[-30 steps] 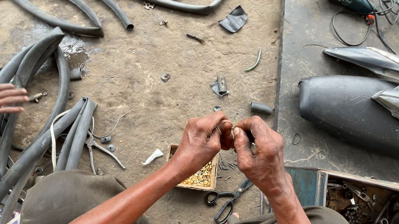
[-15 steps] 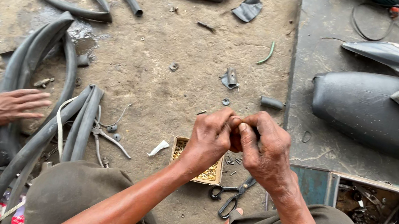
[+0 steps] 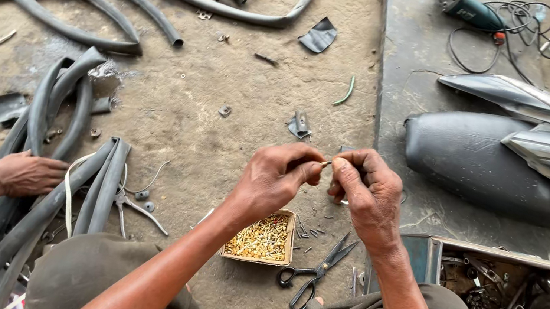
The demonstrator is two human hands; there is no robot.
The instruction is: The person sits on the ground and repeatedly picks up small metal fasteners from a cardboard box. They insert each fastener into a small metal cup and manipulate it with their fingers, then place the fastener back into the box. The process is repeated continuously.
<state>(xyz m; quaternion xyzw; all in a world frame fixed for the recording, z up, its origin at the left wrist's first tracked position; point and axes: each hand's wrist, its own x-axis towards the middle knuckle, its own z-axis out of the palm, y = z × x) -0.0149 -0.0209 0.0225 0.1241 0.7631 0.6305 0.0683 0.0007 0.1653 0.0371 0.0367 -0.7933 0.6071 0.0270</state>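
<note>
A very small metal piece (image 3: 325, 163) is held in the air between the two hands, right above the small box (image 3: 263, 237) of yellowish pins that stands on the dirt ground. The left hand (image 3: 278, 180) pinches this piece with thumb and first finger closed tight on it, and the other fingers are curled in. The right hand (image 3: 368, 191) meets it from the other side; its fingertips (image 3: 338, 166) are pressed together at the same piece, but it is too small to tell exactly what it is. Just to the right of the box lie black scissors (image 3: 316, 271), half open, with a few loose pins around them. Further right of the box stands a metal tray (image 3: 432, 256) full of tools and scrap parts. Beyond the box, well apart, a black motorcycle seat (image 3: 484, 165) rests on a concrete slab, with a grinder (image 3: 471, 7) behind it. To the left of the box lie many cut rubber tubes (image 3: 65, 102), and another person's hand (image 3: 23, 172) rests on them.
</note>
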